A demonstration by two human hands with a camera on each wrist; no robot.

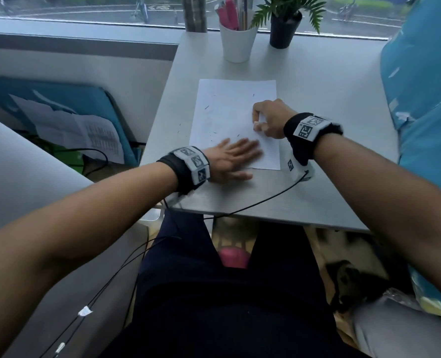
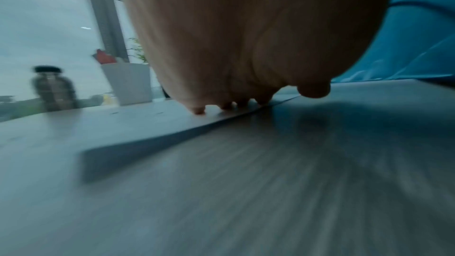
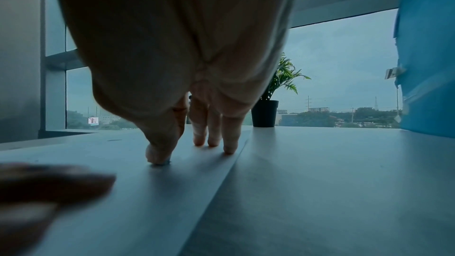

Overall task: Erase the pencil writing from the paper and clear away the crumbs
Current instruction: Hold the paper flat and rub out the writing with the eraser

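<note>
White cup (image 1: 238, 45) holds pens; left hand (image 1: 231, 161) flat on paper (image 1: 229, 117); right hand (image 1: 268, 118) pinches eraser (image 1: 257, 123).

Dim bluish window light, left-wrist motion blur.

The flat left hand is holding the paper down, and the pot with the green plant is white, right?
Not quite. The left hand does lie flat on the paper, but the plant pot is black, as the head view shows. The white one holds pens.

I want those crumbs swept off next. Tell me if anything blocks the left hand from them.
Nothing visible does. The left hand lies flat on the paper's near edge; the crumbs lie just beyond its fingertips on bare sheet.
</note>
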